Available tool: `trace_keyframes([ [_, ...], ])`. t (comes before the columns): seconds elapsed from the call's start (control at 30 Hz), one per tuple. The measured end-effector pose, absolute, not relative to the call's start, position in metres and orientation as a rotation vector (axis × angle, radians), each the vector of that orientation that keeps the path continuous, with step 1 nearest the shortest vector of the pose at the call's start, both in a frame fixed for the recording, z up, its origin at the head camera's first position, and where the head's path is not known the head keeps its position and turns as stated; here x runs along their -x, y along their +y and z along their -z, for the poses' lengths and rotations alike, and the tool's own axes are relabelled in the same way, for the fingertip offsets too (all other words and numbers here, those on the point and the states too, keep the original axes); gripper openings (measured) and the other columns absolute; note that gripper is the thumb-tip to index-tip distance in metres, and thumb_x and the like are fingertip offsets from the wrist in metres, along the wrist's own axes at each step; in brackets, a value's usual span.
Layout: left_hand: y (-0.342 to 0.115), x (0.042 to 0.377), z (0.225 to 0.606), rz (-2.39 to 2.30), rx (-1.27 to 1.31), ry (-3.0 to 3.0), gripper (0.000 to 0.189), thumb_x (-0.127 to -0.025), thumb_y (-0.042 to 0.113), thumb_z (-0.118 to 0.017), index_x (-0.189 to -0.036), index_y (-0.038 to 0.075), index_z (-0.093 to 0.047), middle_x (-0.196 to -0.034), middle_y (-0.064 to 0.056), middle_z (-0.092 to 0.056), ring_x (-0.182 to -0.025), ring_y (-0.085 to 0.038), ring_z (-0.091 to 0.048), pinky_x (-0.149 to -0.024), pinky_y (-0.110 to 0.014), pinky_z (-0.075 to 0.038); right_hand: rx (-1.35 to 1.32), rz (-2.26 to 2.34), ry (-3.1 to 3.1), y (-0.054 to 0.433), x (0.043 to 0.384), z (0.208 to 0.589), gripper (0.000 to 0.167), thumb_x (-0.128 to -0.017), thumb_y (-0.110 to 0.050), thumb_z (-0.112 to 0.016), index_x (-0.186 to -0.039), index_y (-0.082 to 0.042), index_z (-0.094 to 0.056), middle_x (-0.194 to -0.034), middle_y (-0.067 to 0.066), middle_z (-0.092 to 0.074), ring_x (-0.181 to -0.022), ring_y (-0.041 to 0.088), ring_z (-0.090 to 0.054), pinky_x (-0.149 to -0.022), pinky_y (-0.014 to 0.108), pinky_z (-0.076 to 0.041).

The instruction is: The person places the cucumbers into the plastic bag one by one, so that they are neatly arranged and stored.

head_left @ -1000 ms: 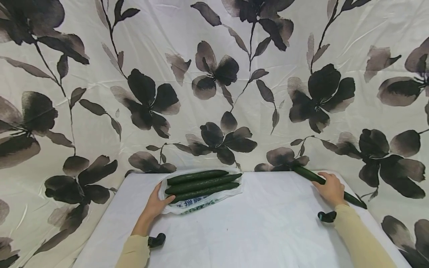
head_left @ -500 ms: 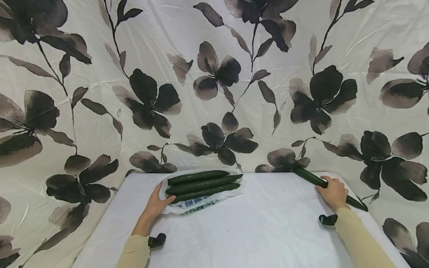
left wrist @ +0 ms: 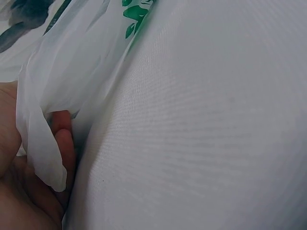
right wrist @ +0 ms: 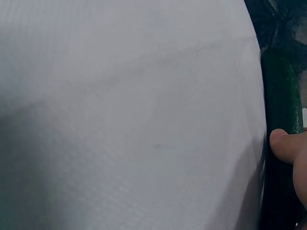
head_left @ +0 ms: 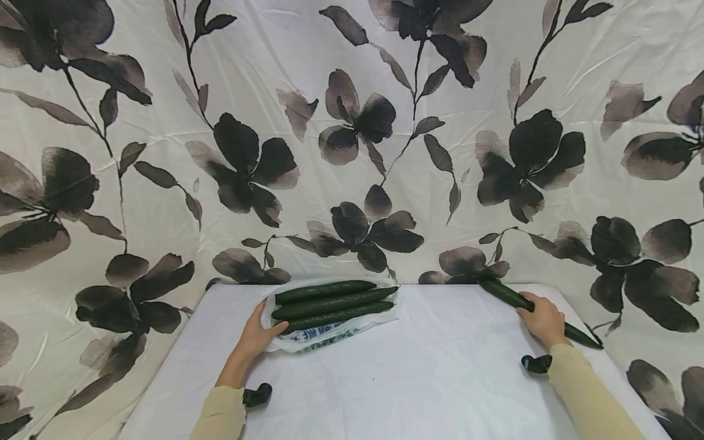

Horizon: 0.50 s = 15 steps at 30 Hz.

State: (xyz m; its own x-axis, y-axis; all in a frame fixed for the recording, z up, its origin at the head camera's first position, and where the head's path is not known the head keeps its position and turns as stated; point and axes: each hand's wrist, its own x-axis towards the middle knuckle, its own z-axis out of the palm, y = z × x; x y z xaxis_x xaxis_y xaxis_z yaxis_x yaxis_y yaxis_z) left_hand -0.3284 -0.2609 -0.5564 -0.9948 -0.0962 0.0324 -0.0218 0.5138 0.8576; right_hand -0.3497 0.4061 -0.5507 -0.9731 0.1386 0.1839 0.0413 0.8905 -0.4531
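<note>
Three long dark green cucumbers [head_left: 335,301] lie side by side on a white plastic bag [head_left: 316,339] with blue and green print, at the table's back left. My left hand [head_left: 254,333] grips the bag's left end, thumb on top near the front cucumber. In the left wrist view, fingers [left wrist: 66,143] curl beneath the folded bag [left wrist: 72,62]. At the back right corner, my right hand [head_left: 544,318] holds another cucumber [head_left: 583,336] around its middle, slanting from back left to front right. The right wrist view shows the thumb [right wrist: 283,143] pressed along this cucumber [right wrist: 282,91].
A white cloth covers the table [head_left: 418,366]. Behind it and at both sides hangs a pale curtain [head_left: 440,208] printed with dark flowers. The table's right edge [head_left: 632,379] runs close by the right forearm. A dark wrist camera [head_left: 257,395] sits on the left wrist.
My right hand and its cucumber have shifted slightly toward the front of the table. The head view has moved a little. The left hand and bag stay in place.
</note>
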Motion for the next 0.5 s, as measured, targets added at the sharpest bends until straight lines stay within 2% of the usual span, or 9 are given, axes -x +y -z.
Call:
trace_keyframes([
  [0.5, -0.264, 0.330, 0.557, 1.491, -0.070, -2.675, 0.091, -0.086, 0.023, -0.076, -0.155, 0.007, -0.018, -0.155, -0.023, -0.023, -0.141, -0.044, -0.018, -0.112, -0.059, -0.015, -0.053, -0.745, -2.714, 0.379, 0.345, 0.549, 0.042, -0.089, -0.012, -0.067, -0.130, -0.005, -0.058, -0.118, 0.033, -0.056, -0.107, 0.051, -0.050, -0.076, 0.061, -0.033],
])
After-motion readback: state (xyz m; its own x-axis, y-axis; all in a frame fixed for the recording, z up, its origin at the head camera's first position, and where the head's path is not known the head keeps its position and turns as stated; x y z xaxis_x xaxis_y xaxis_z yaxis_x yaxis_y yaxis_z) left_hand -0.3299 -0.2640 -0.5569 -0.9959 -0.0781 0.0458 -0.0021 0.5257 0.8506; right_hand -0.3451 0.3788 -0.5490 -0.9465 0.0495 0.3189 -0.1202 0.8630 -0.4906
